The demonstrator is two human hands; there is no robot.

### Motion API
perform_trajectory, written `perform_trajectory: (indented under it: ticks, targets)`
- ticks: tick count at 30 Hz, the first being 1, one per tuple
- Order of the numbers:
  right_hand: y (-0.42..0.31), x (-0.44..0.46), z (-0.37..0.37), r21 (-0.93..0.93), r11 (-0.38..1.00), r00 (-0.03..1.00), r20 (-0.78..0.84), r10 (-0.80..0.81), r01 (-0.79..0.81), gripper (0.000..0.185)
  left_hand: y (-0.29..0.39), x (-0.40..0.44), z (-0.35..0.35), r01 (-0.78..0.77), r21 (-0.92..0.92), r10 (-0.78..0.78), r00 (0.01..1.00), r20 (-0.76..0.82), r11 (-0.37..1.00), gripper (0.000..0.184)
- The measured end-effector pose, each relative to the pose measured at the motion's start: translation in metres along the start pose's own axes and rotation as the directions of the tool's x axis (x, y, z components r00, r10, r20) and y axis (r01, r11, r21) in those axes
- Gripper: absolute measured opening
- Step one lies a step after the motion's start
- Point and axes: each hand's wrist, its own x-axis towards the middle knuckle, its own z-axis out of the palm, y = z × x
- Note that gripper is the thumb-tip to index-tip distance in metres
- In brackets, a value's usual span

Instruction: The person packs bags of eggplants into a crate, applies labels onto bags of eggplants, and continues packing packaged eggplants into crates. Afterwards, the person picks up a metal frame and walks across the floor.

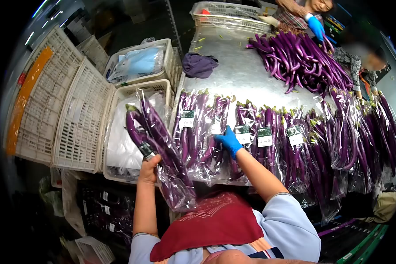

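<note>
My bare left hand (150,169) is closed on a clear bag of eggplants (160,136), tilted over the front left of the metal table. A dark label shows on that bag just above my fingers. In a blue glove, my right hand (229,141) reaches onto the row of packs, its thumb and a finger spread apart. It touches or hovers by another bagged pack of eggplants (214,145); contact is unclear. More bagged eggplants (265,143) with green-and-white labels lie side by side to its right.
Loose eggplants (303,59) are heaped at the back right of the metal table (233,61). A purple cloth (199,65) lies at its left edge. Crates hold plastic bags (130,132) and a blue packet (141,61). Empty white crates (81,116) stand left. Two other people work across the table.
</note>
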Motion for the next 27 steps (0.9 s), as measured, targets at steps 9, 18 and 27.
perform_trajectory:
  ticks: [9, 18, 27]
  targets:
    - [-0.044, -0.025, -0.02, 0.458, 0.845, 0.954, 0.231, 0.189, -0.278, 0.018, 0.02, -0.075, -0.067, -0.08, 0.129, 0.1, 0.983, -0.154, 0.988, 0.046]
    - [-0.116, -0.059, -0.037, 0.386, 0.876, 0.929, 0.11, -0.354, 0.288, 0.034, 0.034, -0.186, -0.15, -0.32, -0.062, 0.274, 0.883, -0.38, 0.945, 0.041]
    - [-0.204, -0.17, 0.222, 0.312, 0.919, 0.507, 0.848, -0.155, -0.24, 0.066, 0.059, -0.338, -0.312, -0.303, 0.167, 0.314, 0.543, -0.779, 0.938, 0.026]
